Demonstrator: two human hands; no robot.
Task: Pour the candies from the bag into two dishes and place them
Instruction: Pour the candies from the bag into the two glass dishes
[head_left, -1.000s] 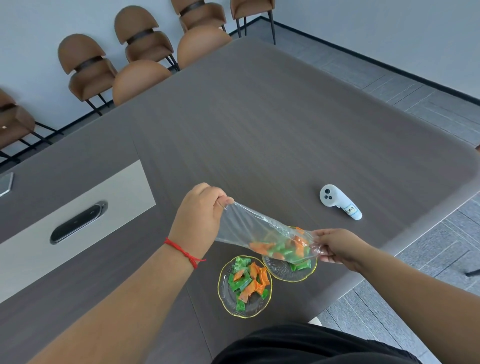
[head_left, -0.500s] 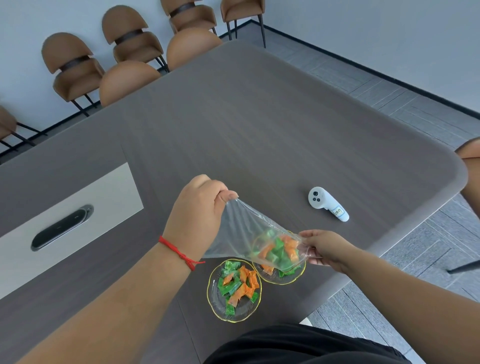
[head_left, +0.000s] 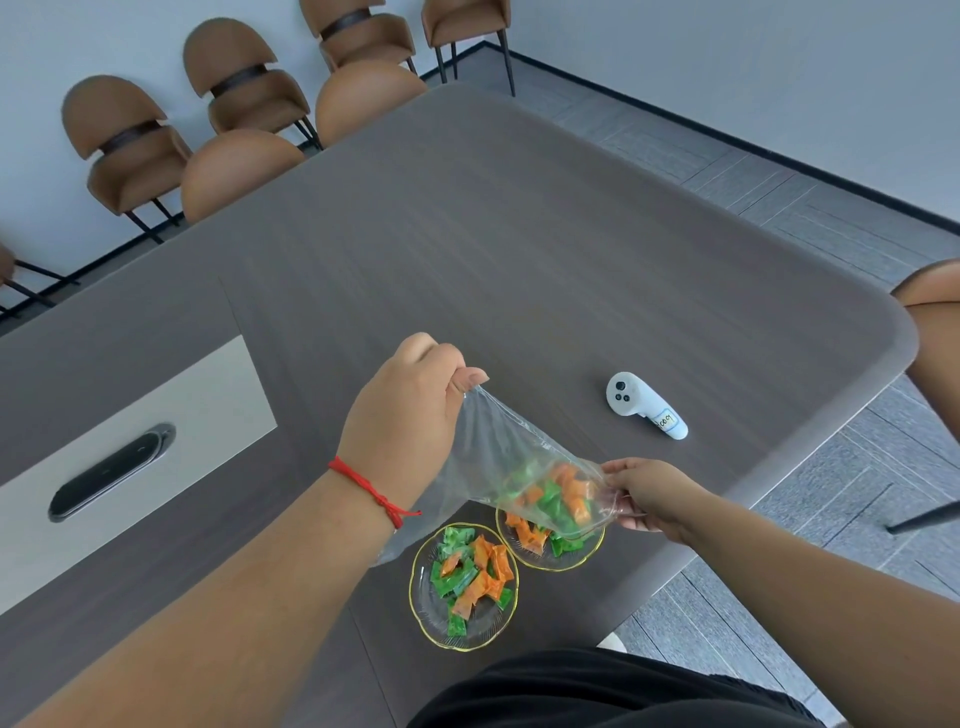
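Observation:
A clear plastic bag (head_left: 493, 457) slopes down to the right over the table's near edge. My left hand (head_left: 410, 415) pinches its raised upper end. My right hand (head_left: 644, 493) grips its low end, where orange and green candies (head_left: 561, 499) have gathered. Under that low end stands a gold-rimmed glass dish (head_left: 582, 555), partly hidden by the bag, with some candies in it. Left of it and closer to me, a second gold-rimmed glass dish (head_left: 431, 613) holds a pile of orange and green candies.
A white handheld controller (head_left: 641, 405) lies on the dark wooden table (head_left: 519, 249) to the right of the bag. A pale inset panel with a black oval cover (head_left: 111, 470) is at the left. Brown chairs (head_left: 239, 166) line the far side.
The bag's low end has sunk closer to the right dish and its candies have slid toward my right hand. My left hand has risen a little.

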